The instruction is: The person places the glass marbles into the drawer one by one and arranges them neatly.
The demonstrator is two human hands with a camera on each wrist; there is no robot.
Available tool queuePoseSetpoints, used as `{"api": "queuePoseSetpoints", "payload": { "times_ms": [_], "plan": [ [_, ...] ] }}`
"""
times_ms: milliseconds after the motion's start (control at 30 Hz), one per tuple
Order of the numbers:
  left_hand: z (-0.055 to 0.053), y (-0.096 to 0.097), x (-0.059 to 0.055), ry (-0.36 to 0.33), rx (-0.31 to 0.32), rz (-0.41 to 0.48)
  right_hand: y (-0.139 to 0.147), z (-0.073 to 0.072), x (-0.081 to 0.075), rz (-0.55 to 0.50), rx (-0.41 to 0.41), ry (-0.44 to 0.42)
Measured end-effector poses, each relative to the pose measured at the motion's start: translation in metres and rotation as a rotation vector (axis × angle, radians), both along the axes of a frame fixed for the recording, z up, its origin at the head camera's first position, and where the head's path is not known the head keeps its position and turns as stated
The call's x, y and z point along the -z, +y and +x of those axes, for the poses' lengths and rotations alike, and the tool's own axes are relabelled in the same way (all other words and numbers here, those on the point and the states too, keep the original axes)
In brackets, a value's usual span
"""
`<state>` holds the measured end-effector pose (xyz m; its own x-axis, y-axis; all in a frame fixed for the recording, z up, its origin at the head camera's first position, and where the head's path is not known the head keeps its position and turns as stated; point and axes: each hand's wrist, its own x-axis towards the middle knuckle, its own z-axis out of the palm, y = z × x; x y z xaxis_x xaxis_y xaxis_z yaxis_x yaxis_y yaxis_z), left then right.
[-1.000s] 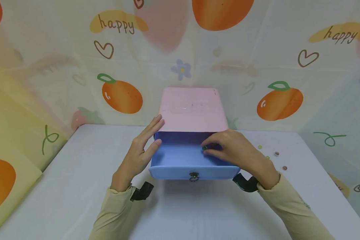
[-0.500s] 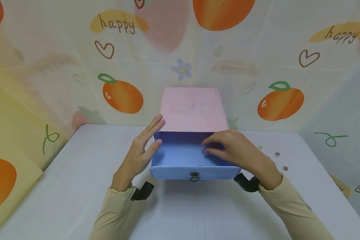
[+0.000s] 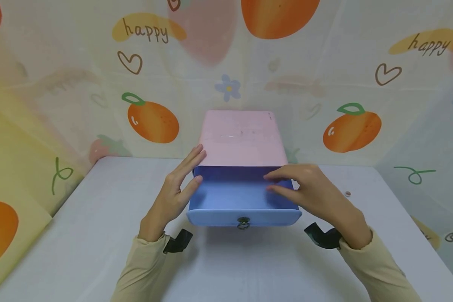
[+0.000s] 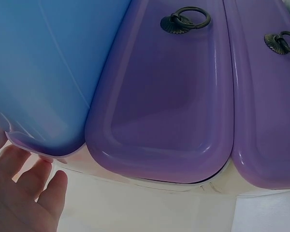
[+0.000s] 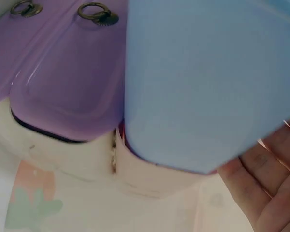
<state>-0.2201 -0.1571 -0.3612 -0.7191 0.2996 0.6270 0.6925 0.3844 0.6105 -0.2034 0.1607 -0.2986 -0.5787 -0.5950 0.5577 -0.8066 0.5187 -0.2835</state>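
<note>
A small chest with a pink top [image 3: 243,138] stands at the back of the table, its blue top drawer [image 3: 215,217] pulled out. My left hand [image 3: 171,191] rests against the chest's left side, fingers extended; the left wrist view shows its fingertips [image 4: 36,176] at the lower edge beside the blue drawer. My right hand [image 3: 315,193] hovers over the drawer's right side, thumb and fingers apart, with nothing visible between them. Two purple drawers [image 4: 164,92] below are closed, each with a ring pull [image 4: 193,18]. No object shows on the visible part of the drawer floor.
One small round brown piece [image 3: 347,193] lies on the white table [image 3: 98,235], right of the chest; my right arm may cover others. A printed fabric backdrop [image 3: 298,58] hangs behind. Dark wrist mounts [image 3: 179,241] sit by both cuffs.
A small dark green piece was between my right fingers, then left them; a dark speck showed briefly near the drawer front. My right hand has moved right and opened wider; my left hand stays put.
</note>
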Motion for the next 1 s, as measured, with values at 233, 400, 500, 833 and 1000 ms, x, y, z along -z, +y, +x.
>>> {"api": "queuePoseSetpoints", "payload": {
  "times_ms": [233, 400, 500, 833, 1000],
  "plan": [
    [0.0, 0.0, 0.0, -0.007, 0.004, 0.004, 0.012, 0.008, -0.001, -0.039, 0.06, 0.038],
    [0.0, 0.0, 0.0, -0.008, 0.003, 0.002, 0.019, 0.013, 0.002, -0.082, 0.099, 0.048],
    [0.0, 0.0, -0.001, -0.01, 0.002, -0.002, 0.022, 0.016, 0.004, -0.101, 0.124, 0.045],
    [0.0, 0.0, -0.002, -0.024, -0.008, -0.006, 0.033, 0.023, 0.013, -0.151, 0.178, 0.061],
    [0.0, 0.001, -0.002, -0.023, -0.006, -0.004, 0.04, 0.025, 0.02, -0.166, 0.206, 0.071]
  ]
}}
